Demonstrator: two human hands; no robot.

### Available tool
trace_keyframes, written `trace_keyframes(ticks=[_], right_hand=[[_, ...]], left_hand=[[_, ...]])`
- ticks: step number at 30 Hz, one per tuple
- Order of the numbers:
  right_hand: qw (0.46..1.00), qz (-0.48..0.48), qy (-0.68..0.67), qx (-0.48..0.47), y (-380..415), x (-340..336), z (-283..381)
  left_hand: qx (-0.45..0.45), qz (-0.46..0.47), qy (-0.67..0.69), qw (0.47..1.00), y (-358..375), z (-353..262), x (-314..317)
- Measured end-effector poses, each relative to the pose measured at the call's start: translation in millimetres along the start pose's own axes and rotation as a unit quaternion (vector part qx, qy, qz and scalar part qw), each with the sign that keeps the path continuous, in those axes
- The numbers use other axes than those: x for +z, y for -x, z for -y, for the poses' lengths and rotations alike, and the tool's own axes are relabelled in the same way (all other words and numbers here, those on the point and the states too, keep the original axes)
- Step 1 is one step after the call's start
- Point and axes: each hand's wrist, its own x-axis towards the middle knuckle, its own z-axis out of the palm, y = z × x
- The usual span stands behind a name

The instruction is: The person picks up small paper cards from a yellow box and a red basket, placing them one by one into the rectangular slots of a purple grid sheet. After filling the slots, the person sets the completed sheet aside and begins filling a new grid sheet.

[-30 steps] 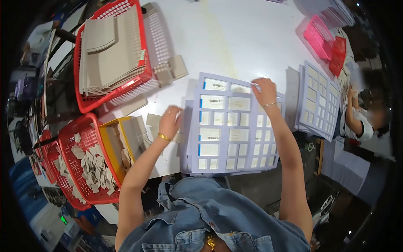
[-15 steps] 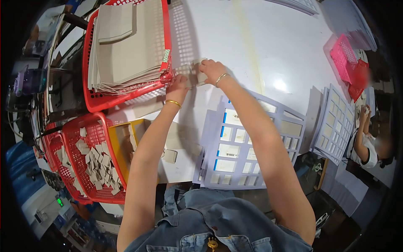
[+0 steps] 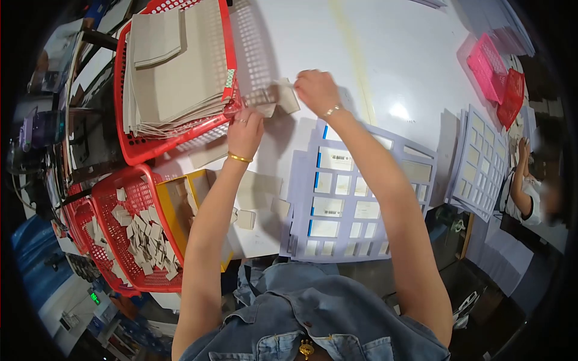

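My left hand point(image 3: 245, 131) is beside the near right corner of the red basket point(image 3: 231, 57), fingers closed at a small grey cardboard piece point(image 3: 265, 110). To its right, my right hand point(image 3: 318, 93) hovers over the white table with fingers curled together; whatever is in its fingertips is too small to tell. Between both hands lie more grey cardboard pieces point(image 3: 288, 98), close to the right fingertips. Under my right forearm rests a pale lilac frame sheet point(image 3: 306, 180) with rectangular cut-outs, some showing white printed panels with blue edges.
The red basket holds large grey cardboard sheets point(image 3: 186, 78). Smaller red baskets point(image 3: 108, 210) at left contain many cardboard scraps, beside a yellow box point(image 3: 170, 204). More lilac frame sheets point(image 3: 478, 162), a pink basket point(image 3: 487, 67) and another person point(image 3: 522, 192) are at right.
My right hand has lifted off the cardboard pieces and shifted slightly right. My left hand has moved a little down and left. The whole view has shifted slightly.
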Motion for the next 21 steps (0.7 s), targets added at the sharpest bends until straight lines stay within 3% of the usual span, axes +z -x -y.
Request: trace_keyframes(ticks=[2,3,4,6,8,13,16,21], right_hand=[[0.978,-0.186,-0.085,0.046,36,-35,0],[0.960,-0.198,-0.164,0.110,61,-48,1],[0.932,-0.211,-0.240,0.172,84,-62,2],[0.833,-0.229,-0.403,0.301,142,-72,-3],[0.761,-0.216,-0.479,0.381,185,-96,1],[0.713,-0.136,-0.456,0.514,261,-110,-7],[0.713,-0.117,-0.422,0.548,276,-107,-12],[0.729,-0.098,-0.373,0.566,287,-103,-21]], left_hand=[[0.076,-0.101,0.047,0.991,5,-16,-22],[0.076,-0.121,0.056,0.988,13,-28,-31],[-0.029,-0.103,0.148,0.983,27,-43,-36],[-0.235,-0.058,0.318,0.917,52,-77,-37],[-0.306,-0.036,0.450,0.838,64,-96,-24],[-0.382,0.123,0.464,0.790,63,-117,4],[-0.284,0.209,0.336,0.873,57,-120,13],[-0.238,0.236,0.300,0.893,47,-126,18]])
